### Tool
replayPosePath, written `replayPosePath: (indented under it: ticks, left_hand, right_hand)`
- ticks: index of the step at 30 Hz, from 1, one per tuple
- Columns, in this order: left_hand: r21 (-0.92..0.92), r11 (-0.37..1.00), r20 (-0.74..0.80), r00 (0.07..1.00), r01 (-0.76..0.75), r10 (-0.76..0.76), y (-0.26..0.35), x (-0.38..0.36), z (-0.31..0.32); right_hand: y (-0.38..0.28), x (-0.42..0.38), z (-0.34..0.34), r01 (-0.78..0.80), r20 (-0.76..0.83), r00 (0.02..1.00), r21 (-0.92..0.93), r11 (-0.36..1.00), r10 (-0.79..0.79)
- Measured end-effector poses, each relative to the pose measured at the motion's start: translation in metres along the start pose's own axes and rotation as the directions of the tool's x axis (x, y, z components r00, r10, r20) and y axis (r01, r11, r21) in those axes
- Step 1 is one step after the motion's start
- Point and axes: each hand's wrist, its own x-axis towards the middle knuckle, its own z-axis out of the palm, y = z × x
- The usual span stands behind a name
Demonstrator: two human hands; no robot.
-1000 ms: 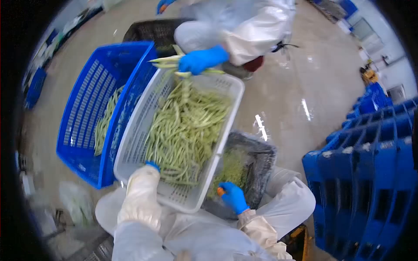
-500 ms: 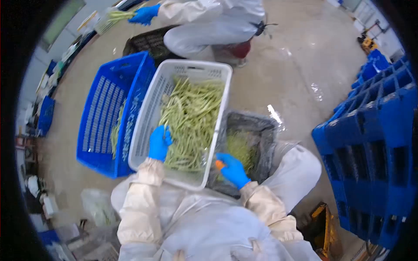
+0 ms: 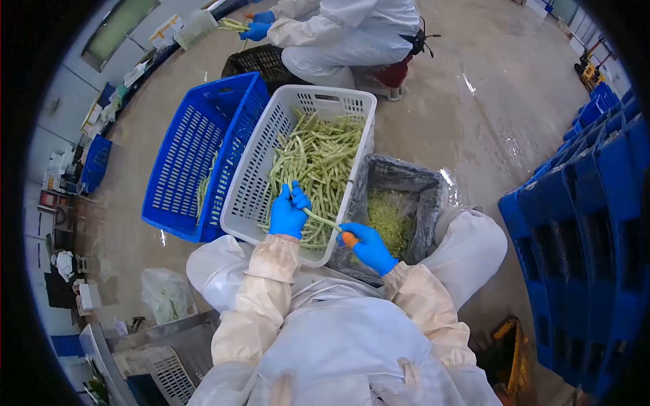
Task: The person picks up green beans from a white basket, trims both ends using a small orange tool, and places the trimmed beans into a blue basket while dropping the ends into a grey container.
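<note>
In a blue glove, my left hand (image 3: 289, 213) is closed around a long pale green bean (image 3: 321, 218) over the near part of a white crate (image 3: 254, 172). The bean's right end reaches my right hand (image 3: 371, 250), also blue-gloved, whose fingers are closed around a small orange item (image 3: 349, 239); most of that item is hidden. Heaped in the white crate are many green beans (image 3: 318, 155). Just beyond my right hand stands a basket lined with dark plastic (image 3: 428, 183), with small green scraps (image 3: 391, 213) inside.
A blue crate (image 3: 177, 159) with some beans stands left of the white one. Ahead, a co-worker (image 3: 338, 34) sits by a dark crate (image 3: 261, 62), holding beans in blue gloves. Stacked blue pallets (image 3: 575, 223) rise at the right. A plastic bag (image 3: 166, 294) lies at left.
A bean now stretches between my hands; my left hand has moved right, closer to my right hand. The co-worker's hands have come together. The whole view has shifted.
</note>
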Motion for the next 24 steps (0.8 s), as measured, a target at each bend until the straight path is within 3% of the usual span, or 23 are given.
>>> replayPosePath:
  ticks: [3, 7, 10, 11, 13, 14, 15, 16, 17, 18, 19, 22, 23, 24]
  left_hand:
    - [-0.016, 0.999, -0.007, 0.999, -0.032, 0.032, -0.001, -0.004, 0.002]
    - [0.032, 0.997, -0.035, 0.996, -0.076, 0.077, -0.004, -0.007, 0.002]
    - [0.313, 0.933, -0.062, 0.977, -0.176, 0.205, -0.018, -0.009, 0.006]
    - [0.313, 0.933, -0.06, 0.976, -0.179, 0.208, -0.025, -0.012, 0.007]
    - [0.72, 0.663, -0.09, 0.921, -0.203, 0.38, -0.042, -0.029, 0.021]
    - [0.789, 0.559, 0.009, 0.915, -0.255, 0.404, -0.043, -0.028, 0.012]
    - [0.788, 0.56, 0.009, 0.914, -0.257, 0.407, -0.045, -0.027, 0.011]
    - [0.835, 0.471, 0.062, 0.9, -0.284, 0.432, -0.047, -0.025, 0.01]
    - [0.873, 0.377, 0.117, 0.884, -0.309, 0.453, -0.05, -0.023, 0.009]
    - [0.878, 0.372, 0.107, 0.88, -0.302, 0.463, -0.056, -0.021, 0.012]
    - [0.876, 0.373, 0.107, 0.878, -0.305, 0.467, -0.062, -0.02, 0.015]
    - [0.919, 0.382, 0.063, 0.993, -0.096, 0.1, -0.073, -0.031, 0.03]
    - [0.919, 0.382, 0.064, 0.993, -0.097, 0.098, -0.075, -0.035, 0.032]
    - [0.933, 0.354, 0.078, 0.997, -0.072, -0.003, -0.075, -0.039, 0.032]
  right_hand:
    - [-0.004, -0.001, 0.0, 0.073, 0.017, 0.997, -0.035, 0.997, -0.073]
    - [-0.009, -0.004, 0.002, 0.048, 0.018, 0.999, -0.011, 0.999, -0.048]
    - [-0.006, -0.003, 0.003, 0.048, 0.014, 0.999, 0.014, 0.999, -0.049]
    - [-0.005, -0.003, 0.002, 0.026, -0.013, 1.0, 0.003, 1.0, -0.026]
    - [-0.008, -0.003, 0.002, 0.003, -0.04, 0.999, -0.009, 1.0, -0.004]
    - [-0.009, -0.005, 0.002, 0.027, -0.084, 0.996, -0.028, 0.999, -0.029]
    - [-0.012, -0.006, 0.002, 0.049, -0.127, 0.99, -0.048, 0.998, -0.055]
    - [-0.016, -0.008, 0.002, 0.048, -0.123, 0.991, -0.049, 0.998, -0.054]
    - [-0.02, -0.009, 0.002, 0.148, -0.074, 0.985, -0.093, 0.985, -0.155]
    - [-0.022, -0.01, 0.002, 0.248, -0.019, 0.967, -0.132, 0.96, -0.253]
    - [-0.022, -0.011, 0.004, 0.25, -0.014, 0.967, -0.132, 0.959, -0.254]
    - [-0.018, -0.01, 0.001, 0.228, 0.08, 0.971, -0.017, 0.974, -0.226]
    - [-0.017, -0.005, -0.01, 0.187, -0.158, 0.971, 0.041, 0.981, -0.179]
    - [-0.015, -0.001, -0.024, 0.159, -0.384, 0.917, 0.107, 0.981, -0.107]
